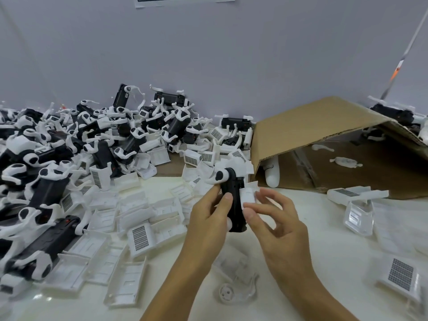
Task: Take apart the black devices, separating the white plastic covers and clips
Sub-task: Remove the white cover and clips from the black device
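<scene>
The left hand (pixel 208 214) grips a black device (pixel 234 205) upright above the worktop (pixel 301 239); the right hand (pixel 273 218) pinches its white cover (pixel 249 195). The device looks light and stiff, the cover thin, best taken by its edges.

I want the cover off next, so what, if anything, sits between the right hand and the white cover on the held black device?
Nothing visible does. The right hand is already at the white cover, fingertips on it, while the left hand grips the black device upright above the table.
</scene>
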{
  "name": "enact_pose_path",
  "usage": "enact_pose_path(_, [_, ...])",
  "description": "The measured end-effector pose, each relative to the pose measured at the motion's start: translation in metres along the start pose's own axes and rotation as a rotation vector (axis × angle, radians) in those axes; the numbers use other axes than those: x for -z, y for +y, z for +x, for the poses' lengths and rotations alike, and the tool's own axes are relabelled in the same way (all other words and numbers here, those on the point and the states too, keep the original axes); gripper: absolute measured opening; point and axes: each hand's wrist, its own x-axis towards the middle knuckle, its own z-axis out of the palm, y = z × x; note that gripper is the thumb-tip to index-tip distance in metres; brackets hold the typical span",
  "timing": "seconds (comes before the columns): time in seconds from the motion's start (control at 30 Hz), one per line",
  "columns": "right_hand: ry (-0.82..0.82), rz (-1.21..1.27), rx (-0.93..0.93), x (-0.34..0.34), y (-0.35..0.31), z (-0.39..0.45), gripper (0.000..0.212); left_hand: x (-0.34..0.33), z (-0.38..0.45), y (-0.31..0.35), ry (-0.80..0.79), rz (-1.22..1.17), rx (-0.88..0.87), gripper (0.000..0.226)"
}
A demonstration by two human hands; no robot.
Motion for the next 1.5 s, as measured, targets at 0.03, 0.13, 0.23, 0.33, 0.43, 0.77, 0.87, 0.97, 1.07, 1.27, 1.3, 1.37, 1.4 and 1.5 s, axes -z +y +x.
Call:
enact_pose_path(0.03, [0.031, 0.007, -0.028, 0.001, 0.002, 0.002, 0.036, -0.001, -0.001, 0.000, -0.014, -0.001, -0.008, 0.033])
enact_pose_path(0.13, [0.060, 0.128, -0.091, 0.006, 0.003, 0.007, 0.065, -0.006, -0.004, 0.000, -0.042, -0.020, -0.018, 0.030])
enact_pose_path(0.23, [0.030, 0.179, -0.047, 0.004, 0.001, 0.006, 0.058, -0.013, -0.008, 0.002, -0.082, -0.032, -0.010, 0.035])
enact_pose_path(0.33, [0.024, 0.124, -0.030, 0.004, 0.001, 0.005, 0.053, -0.018, -0.011, 0.000, -0.083, -0.064, 0.000, 0.030])
enact_pose_path(0.43, [-0.053, -0.021, -0.015, 0.009, 0.002, 0.007, 0.053, -0.018, -0.011, -0.002, -0.046, -0.074, -0.004, 0.023])
enact_pose_path(0.77, [-0.078, 0.117, -0.244, 0.008, -0.003, 0.013, 0.027, -0.002, -0.003, -0.003, -0.115, -0.052, 0.009, 0.026])
enact_pose_path(0.87, [-0.085, 0.064, -0.201, 0.005, -0.005, 0.012, 0.023, -0.003, -0.004, -0.003, -0.146, -0.049, 0.019, 0.029])
enact_pose_path(0.97, [-0.020, 0.028, -0.142, 0.007, -0.004, 0.014, 0.022, -0.005, -0.005, -0.003, -0.131, -0.062, 0.015, 0.029])
enact_pose_path(1.07, [0.012, 0.008, -0.094, 0.013, -0.006, 0.015, 0.025, -0.008, -0.007, 0.000, -0.134, -0.046, 0.020, 0.036])
enact_pose_path(1.27, [-0.038, 0.087, -0.124, 0.010, -0.008, 0.013, 0.023, -0.007, -0.005, 0.002, -0.073, -0.112, 0.083, 0.048])
enact_pose_path(1.3, [-0.038, 0.080, -0.103, 0.010, -0.009, 0.014, 0.022, -0.007, -0.005, 0.002, -0.070, -0.124, 0.084, 0.046])
enact_pose_path(1.37, [-0.046, 0.095, -0.094, 0.013, -0.012, 0.017, 0.020, -0.007, -0.005, 0.001, -0.083, -0.156, 0.096, 0.042])
enact_pose_path(1.4, [-0.061, 0.116, -0.113, 0.014, -0.013, 0.017, 0.021, -0.007, -0.005, 0.002, -0.091, -0.182, 0.114, 0.040])
enact_pose_path(1.5, [-0.160, 0.101, -0.202, 0.011, -0.015, 0.015, 0.026, -0.008, -0.005, -0.001, -0.012, -0.240, 0.185, 0.042])
